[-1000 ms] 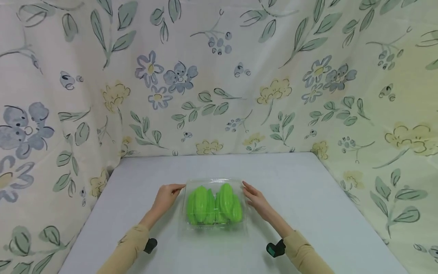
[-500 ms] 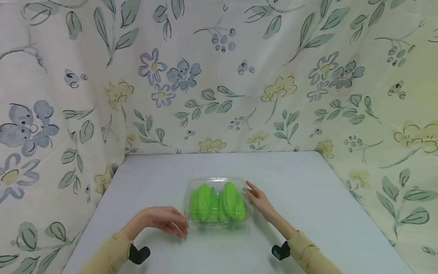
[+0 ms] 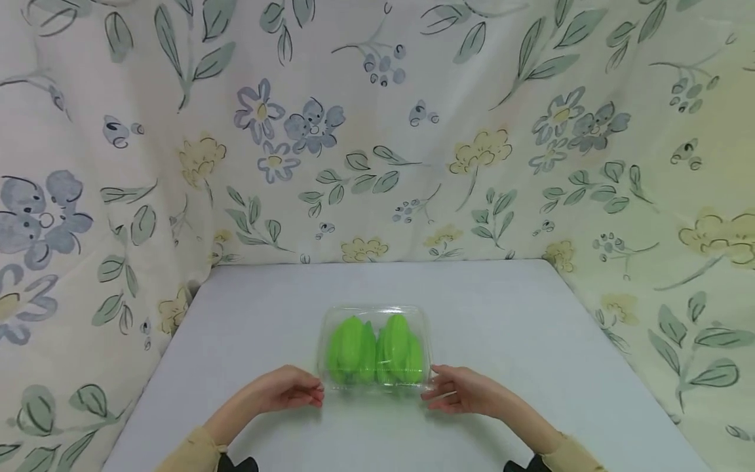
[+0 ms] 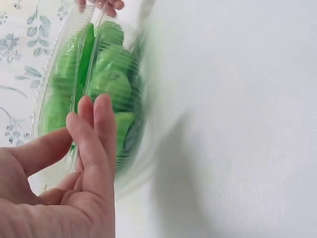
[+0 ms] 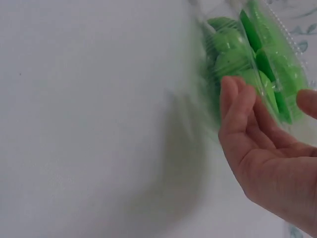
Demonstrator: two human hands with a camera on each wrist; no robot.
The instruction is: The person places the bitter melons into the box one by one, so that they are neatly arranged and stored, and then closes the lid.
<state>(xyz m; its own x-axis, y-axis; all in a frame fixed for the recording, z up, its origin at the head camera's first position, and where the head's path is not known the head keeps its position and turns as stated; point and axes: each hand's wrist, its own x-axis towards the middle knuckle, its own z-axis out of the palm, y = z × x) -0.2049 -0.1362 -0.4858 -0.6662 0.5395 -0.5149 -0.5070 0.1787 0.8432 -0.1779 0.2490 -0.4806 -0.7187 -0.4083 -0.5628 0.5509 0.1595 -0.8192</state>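
A clear plastic clamshell container (image 3: 375, 311) lies on the white table, holding several bright green ridged fruits (image 3: 397, 344) that look like star fruit. At its front left corner is my left hand (image 3: 289, 388); in the left wrist view the thumb and a fingertip meet right at the container's rim. My right hand (image 3: 466, 391) is at the front right corner, fingers loosely bent beside the wall. The right wrist view shows its thumb (image 5: 308, 101) well apart from the fingers, with the container between and beyond them. The lid is over the fruits.
The white table (image 3: 377, 446) runs out on both sides of the container. A floral curtain (image 3: 377, 131) hangs behind the table and along both sides. A dark wrist mount (image 3: 238, 464) shows at each sleeve.
My left hand has come from the container's back left corner to its front left corner. My right hand has slid from the right back side to the front right corner. The container stays put.
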